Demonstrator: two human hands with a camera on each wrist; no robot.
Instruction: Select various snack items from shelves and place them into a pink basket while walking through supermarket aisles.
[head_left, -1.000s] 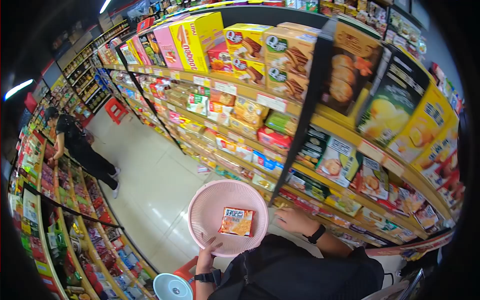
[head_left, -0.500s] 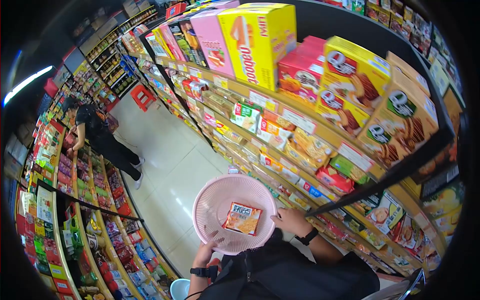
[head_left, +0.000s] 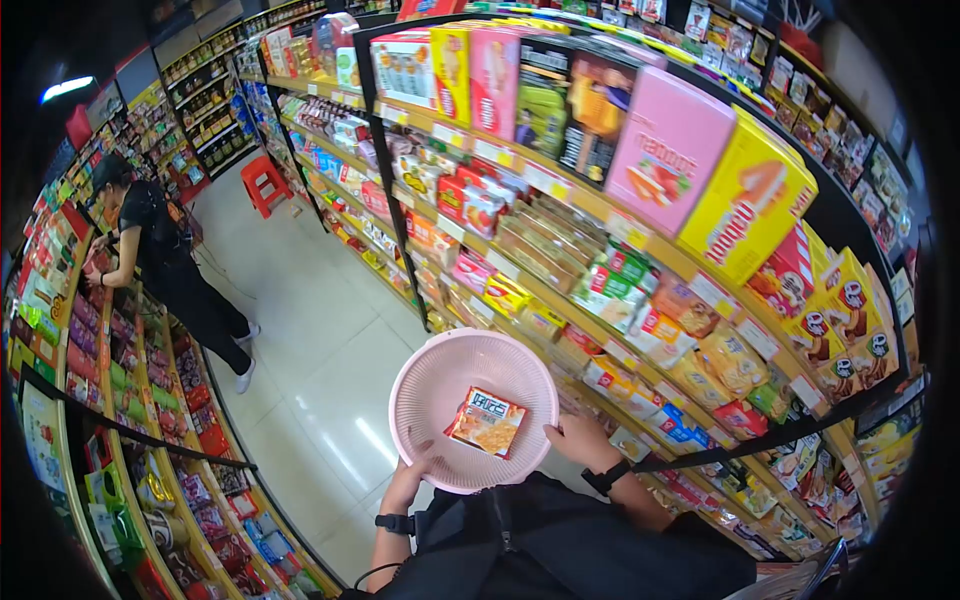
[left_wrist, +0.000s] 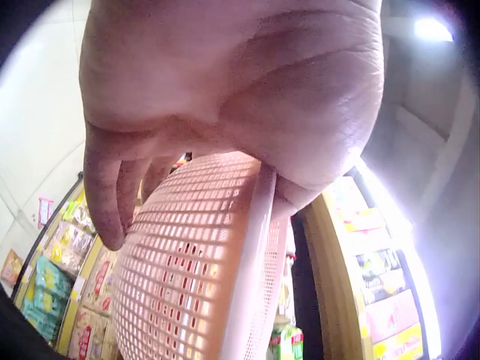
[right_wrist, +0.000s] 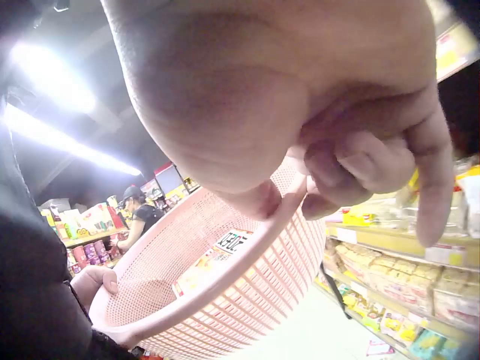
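Black top; black wristband above each bare hand (head_left: 578, 438).

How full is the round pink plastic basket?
Nearly empty: the round pink plastic basket holds only one orange snack packet.

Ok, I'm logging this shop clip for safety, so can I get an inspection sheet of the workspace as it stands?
Surface: pale glossy floor of a shop aisle; no table in view.
Job's things: pink basket held up over the floor; one orange snack packet lies inside it.
Clutter: a red stool stands farther up the aisle.
Grips: left hand grips the near rim, thumb inside; right hand grips the right rim.
Cables: a thin dark line by the left forearm, perhaps a cord.
Surroundings: stocked shelves on both sides; another person stands at the left ones.
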